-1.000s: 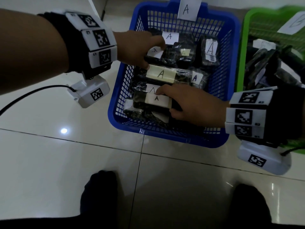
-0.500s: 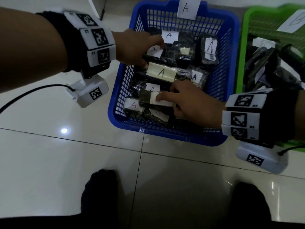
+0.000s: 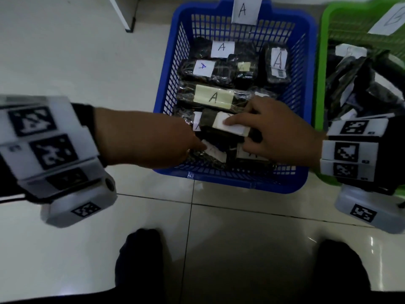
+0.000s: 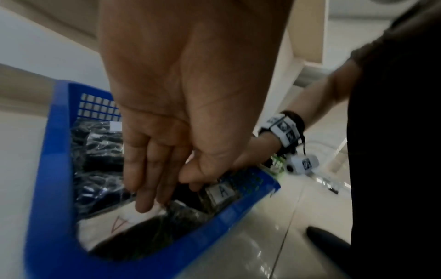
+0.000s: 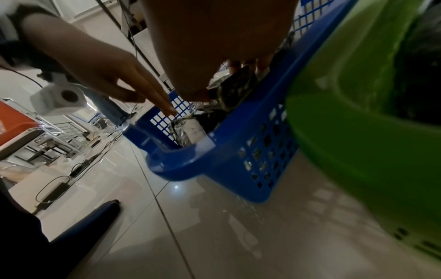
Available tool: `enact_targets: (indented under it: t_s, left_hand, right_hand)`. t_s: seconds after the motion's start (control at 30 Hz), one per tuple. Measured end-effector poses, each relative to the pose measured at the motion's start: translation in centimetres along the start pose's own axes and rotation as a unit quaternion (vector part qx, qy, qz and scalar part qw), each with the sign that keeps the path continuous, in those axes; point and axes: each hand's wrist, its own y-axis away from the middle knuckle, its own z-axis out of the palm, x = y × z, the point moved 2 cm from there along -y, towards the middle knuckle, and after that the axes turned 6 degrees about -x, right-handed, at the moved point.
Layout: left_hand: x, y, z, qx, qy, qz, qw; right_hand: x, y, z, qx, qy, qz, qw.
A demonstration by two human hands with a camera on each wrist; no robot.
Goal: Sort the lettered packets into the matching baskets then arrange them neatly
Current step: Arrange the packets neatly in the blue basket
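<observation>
The blue basket [image 3: 230,183], tagged A at its far rim, holds several dark packets with A labels. My right hand [image 3: 236,132] grips one dark packet [image 3: 210,121] near the basket's front, index finger on its white label and thumb under it. The right wrist view shows that packet [image 5: 236,88] pinched and tilted above the others. My left hand [image 3: 197,148] reaches over the near left corner. Its straight fingers [image 4: 152,198] touch a packet with a white label [image 4: 114,224]. The packets further back lie in rows, labels up.
The green basket [image 3: 318,84], tagged B, stands right of the blue one and holds a jumble of dark packets [image 3: 350,84]. Both sit on glossy white floor tiles. A white furniture leg [image 3: 125,14] is at the far left, my feet [image 3: 140,260] near the bottom.
My left hand has left the far left packets and come down to the basket's near left corner. My right hand has turned and raised its packet slightly.
</observation>
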Motion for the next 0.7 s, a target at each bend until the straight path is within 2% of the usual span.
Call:
enact_targets:
  t_s: [0.1,0.3,0.47,0.57,0.7]
  left_hand:
    - [-0.1,-1.7,1.2,-0.013,-0.041,0.003,0.999]
    - [-0.2,-3.1,1.1,-0.025,-0.104,0.023,0.994]
    - [0.3,-3.4,1.2,-0.022,-0.085,0.038,0.995]
    - [-0.1,-3.5,1.1,0.023,-0.023,0.019,0.999]
    - [-1.0,-3.3,1.0,0.164,0.059,0.039,0.984]
  right_hand:
    - [0.4,0.9,-0.4,-0.004,-0.013,0.008,1.0]
    - [0.9,1.5,-0.1,-0.069,-0.007,0.008,0.998]
    - [0.9,1.4,0.2,-0.096,0.019,0.003,0.995]
    - [0.8,1.5,0.2,-0.091,0.024,0.012,0.996]
    - [0.8,1.7,0.1,-0.062,-0.021,0.052,0.997]
